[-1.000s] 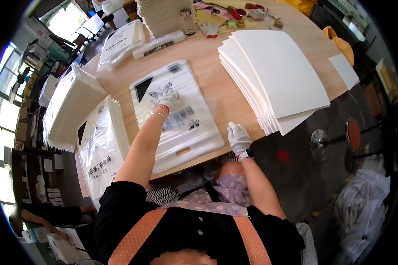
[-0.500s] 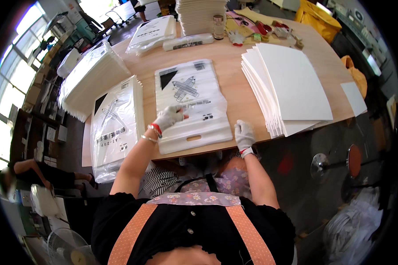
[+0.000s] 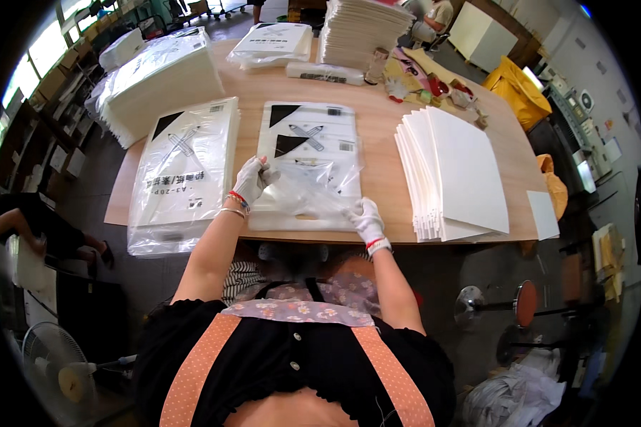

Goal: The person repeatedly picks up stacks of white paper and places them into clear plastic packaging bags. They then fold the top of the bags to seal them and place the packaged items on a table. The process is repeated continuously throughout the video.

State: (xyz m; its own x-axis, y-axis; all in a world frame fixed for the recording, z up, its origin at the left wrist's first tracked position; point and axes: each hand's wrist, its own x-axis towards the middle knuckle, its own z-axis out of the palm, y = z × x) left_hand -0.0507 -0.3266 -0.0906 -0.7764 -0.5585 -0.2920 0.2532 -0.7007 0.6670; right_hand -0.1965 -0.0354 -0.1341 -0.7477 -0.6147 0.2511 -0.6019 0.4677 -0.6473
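Observation:
Both hands wear white gloves with bare fingertips showing on the left one. My left hand (image 3: 255, 178) is closed on the left edge of a clear printed plastic bag (image 3: 310, 186). My right hand (image 3: 367, 220) pinches the bag's near right side. The bag is bunched and lifted over a flat pile of similar bags (image 3: 310, 117), which carry a black corner triangle and crossed pencils. To the left lies a stack of filled, plastic-wrapped paper packs (image 3: 185, 160). A fanned stack of white paper sheets (image 3: 470, 174) lies right of my right hand.
The wooden table (image 3: 377, 124) carries more wrapped packs (image 3: 165, 78) at far left, a tall paper stack (image 3: 363, 32), a rolled plastic bundle (image 3: 325, 73) and a glass jar (image 3: 377, 65) at the back. A round stool (image 3: 525, 303) stands right; a fan (image 3: 64, 370) is lower left.
Both hands have taken hold of the top bag, which is now lifted, folded and pulled toward me. My right hand has moved in from the table's edge. The view has shifted.

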